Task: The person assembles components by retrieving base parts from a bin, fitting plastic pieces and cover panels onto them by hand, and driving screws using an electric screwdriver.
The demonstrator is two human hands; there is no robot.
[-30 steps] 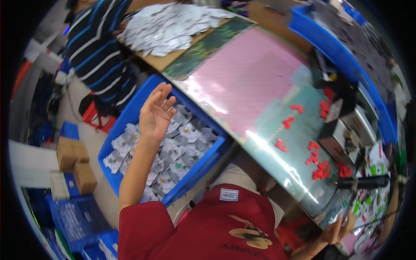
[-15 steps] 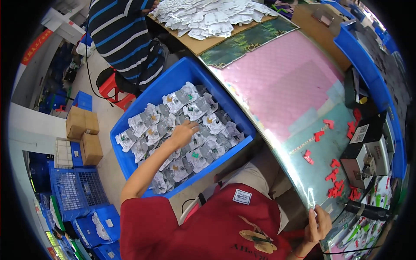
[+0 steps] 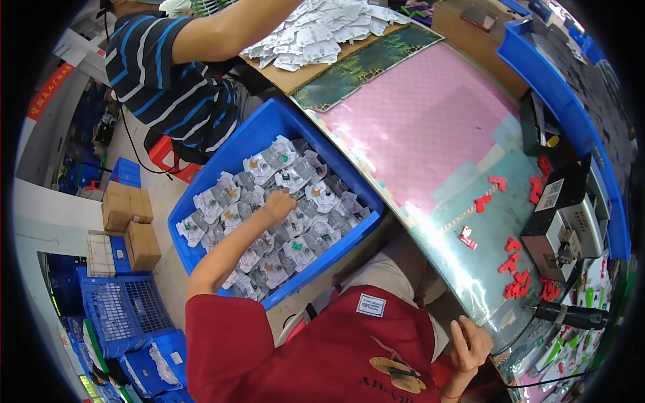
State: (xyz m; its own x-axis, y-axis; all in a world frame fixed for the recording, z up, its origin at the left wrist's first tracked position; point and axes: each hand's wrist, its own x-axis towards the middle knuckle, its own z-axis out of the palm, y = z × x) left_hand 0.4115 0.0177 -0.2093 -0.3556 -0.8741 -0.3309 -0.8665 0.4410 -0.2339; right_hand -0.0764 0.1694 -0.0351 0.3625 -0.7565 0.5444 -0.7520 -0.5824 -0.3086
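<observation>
My left hand [image 3: 281, 205] is down among the clear and grey plastic parts [image 3: 299, 248] in a blue bin [image 3: 329, 269]. Its fingers are curled in and hide whatever lies between them. Several of the parts carry small green or orange pieces, and they lie in rows on top of one another. On the right, my right hand [image 3: 471, 344] rests by the near edge of the worktable [image 3: 484, 282], fingers loosely apart and nothing visible in them.
Red plastic pieces [image 3: 512, 265] are scattered on the table beside a grey-and-black machine [image 3: 564, 235] and a black electric screwdriver [image 3: 571, 316]. White packets [image 3: 316, 40] are heaped at the far end. A co-worker in a striped shirt [image 3: 168, 94] sits beyond the bin.
My left hand's fingers have drawn in over the parts. My right hand has pulled slightly left, off the table's edge. The co-worker's arm now stretches over toward the white heap.
</observation>
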